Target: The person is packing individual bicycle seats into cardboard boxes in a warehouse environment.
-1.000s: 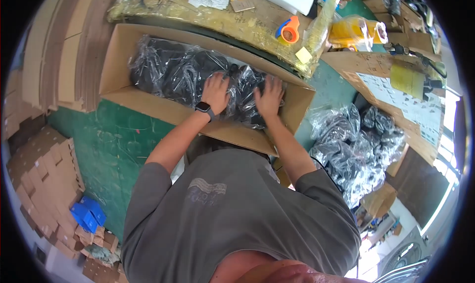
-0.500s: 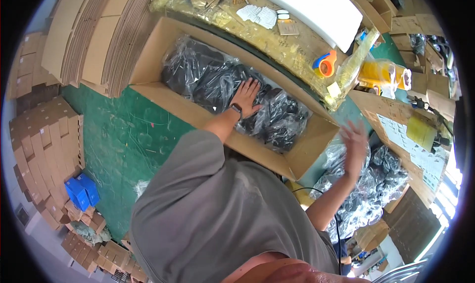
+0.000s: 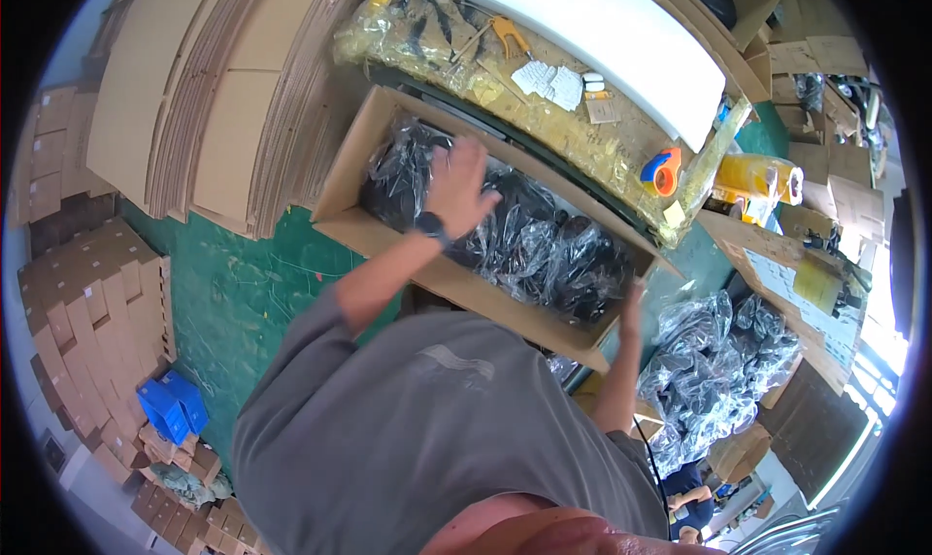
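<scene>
In front of me stands a long open cardboard carton, slanting down to the right. Inside it lies a row of dark items in clear plastic bags; their kind is hidden by the wrinkled film. My left hand, with a dark watch on its wrist, is over the left part of the bags with its fingers stretched out and thumb apart. Whether it touches the film I cannot tell. My right hand is seen edge-on at the carton's right end, fingers straight against the outer wall, holding nothing.
Behind the carton runs a tape-covered workbench bearing an orange tape dispenser, papers and a long white panel. Flattened cartons stand at left. More bagged items are piled at right. Blue bins sit lower left.
My left hand has shifted from the middle of the bags toward the carton's left part. The right hand has come in from the right to the carton's end wall. The view has shifted.
</scene>
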`<state>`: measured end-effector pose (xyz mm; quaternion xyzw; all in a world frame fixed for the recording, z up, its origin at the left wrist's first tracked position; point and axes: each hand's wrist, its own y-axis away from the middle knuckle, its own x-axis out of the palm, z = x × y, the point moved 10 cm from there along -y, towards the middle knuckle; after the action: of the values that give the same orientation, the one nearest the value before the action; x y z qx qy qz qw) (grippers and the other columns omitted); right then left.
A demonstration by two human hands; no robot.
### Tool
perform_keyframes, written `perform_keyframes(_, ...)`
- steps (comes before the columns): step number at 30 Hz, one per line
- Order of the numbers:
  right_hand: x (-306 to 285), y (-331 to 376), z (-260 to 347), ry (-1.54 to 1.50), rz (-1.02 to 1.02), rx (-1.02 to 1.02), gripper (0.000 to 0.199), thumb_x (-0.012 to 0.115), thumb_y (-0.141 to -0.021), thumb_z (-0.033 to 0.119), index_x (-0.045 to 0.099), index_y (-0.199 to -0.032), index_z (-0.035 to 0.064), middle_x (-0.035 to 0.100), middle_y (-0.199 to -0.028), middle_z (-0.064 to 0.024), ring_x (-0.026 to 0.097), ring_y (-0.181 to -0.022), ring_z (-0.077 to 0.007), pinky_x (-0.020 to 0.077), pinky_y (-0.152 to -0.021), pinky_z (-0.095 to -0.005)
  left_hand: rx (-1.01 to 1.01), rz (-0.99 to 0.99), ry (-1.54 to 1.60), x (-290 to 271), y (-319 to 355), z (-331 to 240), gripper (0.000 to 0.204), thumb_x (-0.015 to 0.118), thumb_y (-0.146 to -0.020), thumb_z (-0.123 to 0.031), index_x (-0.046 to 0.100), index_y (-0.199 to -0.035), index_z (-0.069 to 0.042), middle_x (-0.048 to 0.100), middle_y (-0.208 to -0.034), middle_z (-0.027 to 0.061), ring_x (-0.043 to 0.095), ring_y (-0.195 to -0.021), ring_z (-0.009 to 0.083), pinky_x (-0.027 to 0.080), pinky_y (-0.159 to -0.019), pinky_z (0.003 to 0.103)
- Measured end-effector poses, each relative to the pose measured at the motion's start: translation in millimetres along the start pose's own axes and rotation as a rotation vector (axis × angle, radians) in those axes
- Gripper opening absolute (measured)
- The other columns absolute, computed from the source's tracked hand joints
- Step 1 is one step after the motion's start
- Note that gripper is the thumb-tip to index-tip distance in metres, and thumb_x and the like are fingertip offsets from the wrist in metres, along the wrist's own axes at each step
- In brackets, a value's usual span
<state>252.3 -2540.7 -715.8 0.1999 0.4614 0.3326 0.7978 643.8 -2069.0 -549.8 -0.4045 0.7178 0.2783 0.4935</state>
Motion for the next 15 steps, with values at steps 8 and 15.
perform_keyframes(8, 128, 22, 66, 0.676, -0.309, 0.156, 0.118, 0.038, -0.086, 0.095, 0.005, -0.172, 0.0201, -0.005, -0.171, -0.0379, -0.003, -0.159, -0.055, 0.0099, -0.121, -0.0745, -0.883, -0.051, 0.455, -21, 76, 234, 0.102, 0.046, -0.099, -0.074, 0.04, -0.156, 0.01, 0.043, -0.158, 0.0352, 0.038, -0.15, 0.0495, 0.026, -0.125, 0.058)
perform_keyframes(15, -7, 9, 110, -0.852, 0.277, 0.015, 0.093, 0.063, -0.099, 0.062, 0.023, -0.167, 0.0124, 0.049, -0.158, -0.0218, 0.059, -0.136, -0.0359, 0.047, -0.11, -0.0522, -0.661, 0.554, 0.034, 88, 73, 146, 0.139, 0.066, -0.074, -0.09, 0.012, -0.169, -0.004, 0.0, -0.175, 0.0293, -0.004, -0.162, 0.0476, 0.015, -0.124, 0.069)
